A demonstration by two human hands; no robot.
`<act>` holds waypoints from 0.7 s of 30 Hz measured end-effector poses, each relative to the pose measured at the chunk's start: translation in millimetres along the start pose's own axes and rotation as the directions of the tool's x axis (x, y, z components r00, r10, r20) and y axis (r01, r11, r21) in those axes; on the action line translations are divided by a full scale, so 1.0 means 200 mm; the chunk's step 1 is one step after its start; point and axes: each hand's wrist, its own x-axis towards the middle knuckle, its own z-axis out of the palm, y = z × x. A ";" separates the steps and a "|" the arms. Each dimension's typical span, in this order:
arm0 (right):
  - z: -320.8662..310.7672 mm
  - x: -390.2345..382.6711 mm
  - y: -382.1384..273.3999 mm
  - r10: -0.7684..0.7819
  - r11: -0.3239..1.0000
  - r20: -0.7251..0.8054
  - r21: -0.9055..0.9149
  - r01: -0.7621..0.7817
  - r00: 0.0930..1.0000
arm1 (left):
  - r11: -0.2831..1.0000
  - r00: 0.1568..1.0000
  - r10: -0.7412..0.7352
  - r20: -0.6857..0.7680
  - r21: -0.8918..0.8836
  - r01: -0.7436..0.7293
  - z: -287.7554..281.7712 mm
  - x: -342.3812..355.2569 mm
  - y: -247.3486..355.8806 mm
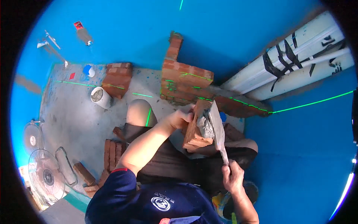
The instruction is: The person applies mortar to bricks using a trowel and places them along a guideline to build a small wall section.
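My left hand (183,116) grips a red brick (194,132) held upright above my legs. A lump of grey mortar (205,127) clings to the brick's right face, with the flat blade of a trowel (217,125) against it. My right hand (233,175) is closed round the trowel's handle (224,155), lower down and to the right. Behind the brick stands a partly built brick wall (186,76), crossed by green laser lines.
A white bucket (105,99) and stacked bricks (116,74) stand on the concrete floor (71,108). Loose bricks (112,153) and two fans (46,173) are at left. Taped white pipes (300,52) run along the upper right. A dark bucket (248,199) is beside my right arm.
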 end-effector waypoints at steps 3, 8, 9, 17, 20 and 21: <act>-0.02 -0.09 0.05 0.010 0.998 0.028 -0.065 -0.008 1.000 | 0.998 0.998 -0.016 0.066 -0.052 0.019 0.02 -0.02 0.06; -0.07 -0.22 0.18 0.241 0.970 -0.071 0.045 -0.239 0.968 | 0.984 0.984 0.157 -0.085 0.102 -0.149 0.08 -0.03 0.15; -0.07 -0.22 0.16 0.300 0.950 -0.094 0.121 -0.288 0.949 | 0.984 0.984 0.154 -0.088 0.102 -0.144 0.08 -0.03 0.15; -0.15 -0.10 -0.11 0.125 0.984 -0.140 -0.106 -0.140 0.982 | 0.838 0.950 0.295 -0.105 0.506 -0.204 0.09 0.04 0.12; -0.12 -0.07 -0.12 0.115 0.977 -0.116 -0.165 -0.133 0.987 | 0.777 0.931 0.316 -0.183 0.613 -0.143 0.14 0.05 0.09; -0.11 -0.06 -0.13 0.130 0.974 -0.099 -0.174 -0.146 0.986 | 0.772 0.920 0.331 -0.210 0.621 -0.136 0.14 0.05 0.07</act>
